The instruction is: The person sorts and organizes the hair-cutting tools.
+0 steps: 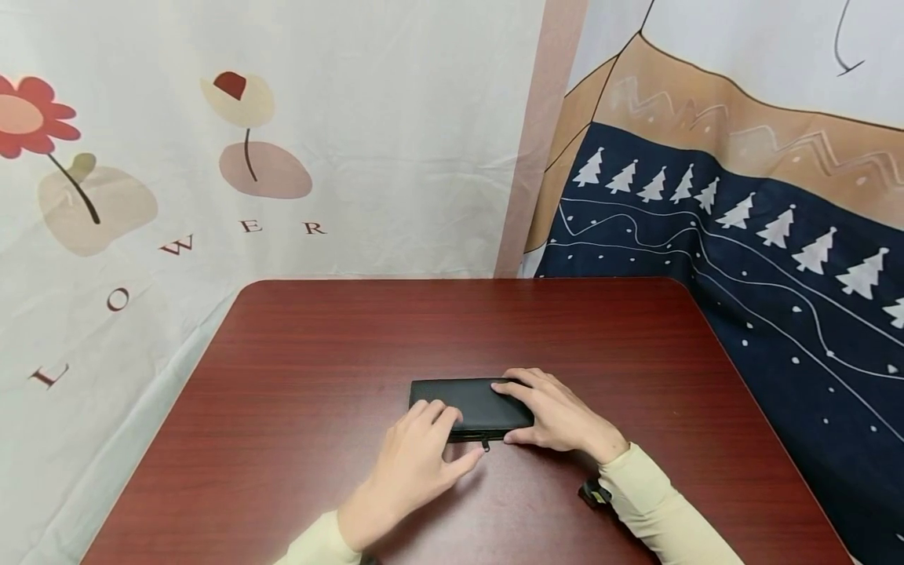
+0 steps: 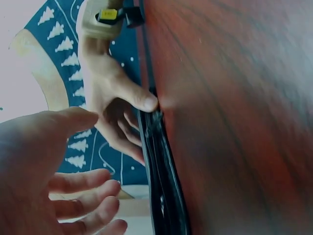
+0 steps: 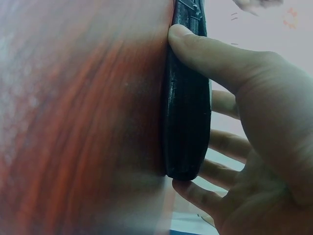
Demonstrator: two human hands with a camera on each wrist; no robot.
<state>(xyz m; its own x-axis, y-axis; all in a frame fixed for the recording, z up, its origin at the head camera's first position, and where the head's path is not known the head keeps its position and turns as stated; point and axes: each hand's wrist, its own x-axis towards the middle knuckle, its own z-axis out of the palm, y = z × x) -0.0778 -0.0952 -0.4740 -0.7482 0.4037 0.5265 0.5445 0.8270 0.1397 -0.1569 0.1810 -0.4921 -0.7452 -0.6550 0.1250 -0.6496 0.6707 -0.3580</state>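
A black zip wallet [image 1: 469, 398] lies flat on the table, its zipped side toward me and a zipper pull [image 1: 486, 445] hanging from that edge. My right hand [image 1: 561, 412] grips the wallet's right end, thumb on the front edge and fingers spread over the top and far side. In the right wrist view the thumb presses the wallet [image 3: 188, 112] close to the zipper slider [image 3: 194, 11]. At the left front corner hovers my left hand [image 1: 417, 455], fingers loosely bent, with a gap to the wallet [image 2: 168, 196] in the left wrist view.
The reddish-brown wooden table [image 1: 318, 329] has rounded far corners. Behind it hangs a pale curtain [image 1: 410, 157] with flower prints, and to the right a dark blue cloth [image 1: 636, 235] with white trees. A black wrist camera [image 1: 595, 493] sits under my right sleeve.
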